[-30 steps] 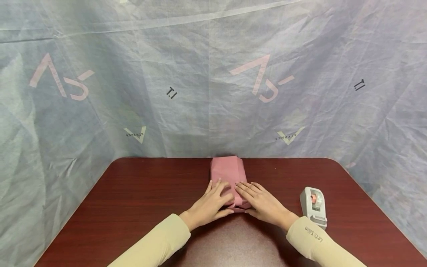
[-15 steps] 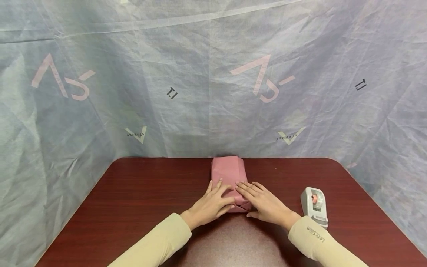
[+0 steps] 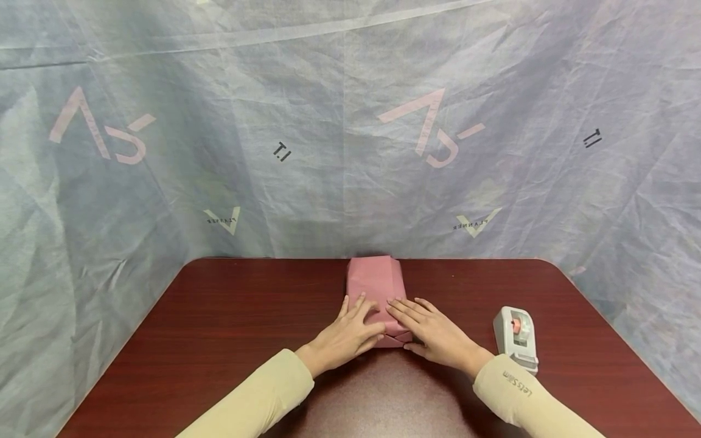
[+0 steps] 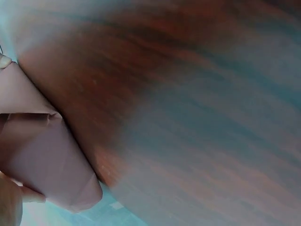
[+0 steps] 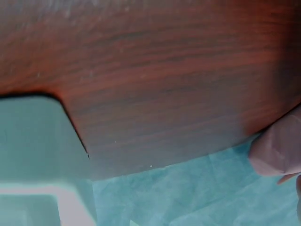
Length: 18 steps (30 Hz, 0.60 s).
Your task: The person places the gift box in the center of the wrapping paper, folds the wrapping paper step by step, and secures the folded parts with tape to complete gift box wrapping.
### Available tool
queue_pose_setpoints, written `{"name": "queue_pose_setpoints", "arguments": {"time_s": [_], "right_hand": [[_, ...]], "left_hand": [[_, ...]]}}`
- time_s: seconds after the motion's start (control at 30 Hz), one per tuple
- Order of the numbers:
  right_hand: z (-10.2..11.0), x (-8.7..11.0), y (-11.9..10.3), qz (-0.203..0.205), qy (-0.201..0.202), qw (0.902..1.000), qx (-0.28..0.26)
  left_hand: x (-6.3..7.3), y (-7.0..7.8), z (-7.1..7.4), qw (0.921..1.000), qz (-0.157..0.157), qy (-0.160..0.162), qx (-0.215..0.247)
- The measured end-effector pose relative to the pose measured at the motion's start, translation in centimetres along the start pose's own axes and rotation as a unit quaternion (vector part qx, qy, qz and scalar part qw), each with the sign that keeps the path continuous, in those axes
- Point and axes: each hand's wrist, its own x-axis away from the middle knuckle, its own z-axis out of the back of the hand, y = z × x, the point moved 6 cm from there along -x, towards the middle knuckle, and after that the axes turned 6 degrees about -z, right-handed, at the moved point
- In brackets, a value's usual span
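Note:
A box-shaped package wrapped in pink paper (image 3: 370,278) lies at the back middle of the table. My left hand (image 3: 345,336) rests on its near left part, fingers spread, with the index finger and thumb at the near end. From the other side my right hand (image 3: 440,334) presses on the top with nearly straight fingers, its thumb by the near right corner. Folded paper meets in slanting creases on the near end. In the left wrist view the package (image 4: 56,160) shows a fold along its side. Only a corner of the package (image 5: 280,148) appears in the right wrist view.
A pale tape dispenser (image 3: 516,337) with an orange-cored roll stands right of the right hand, close to that sleeve. The dark red wooden table (image 3: 246,304) has a grey printed cloth (image 3: 306,201) hanging behind it and at both sides.
The loose paper flap at the package's near end has been folded up and now lies flatter against it. Both hands stay almost in place; the right thumb has shifted slightly.

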Motion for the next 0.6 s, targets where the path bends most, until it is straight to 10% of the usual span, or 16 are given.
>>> {"name": "queue_pose_setpoints", "arguments": {"time_s": [0.6], "right_hand": [[0.44, -0.33, -0.6, 0.013, 0.061, 0.9981, -0.004]], "left_hand": [[0.01, 0.22, 0.04, 0.9985, 0.013, 0.038, -0.038]]}}
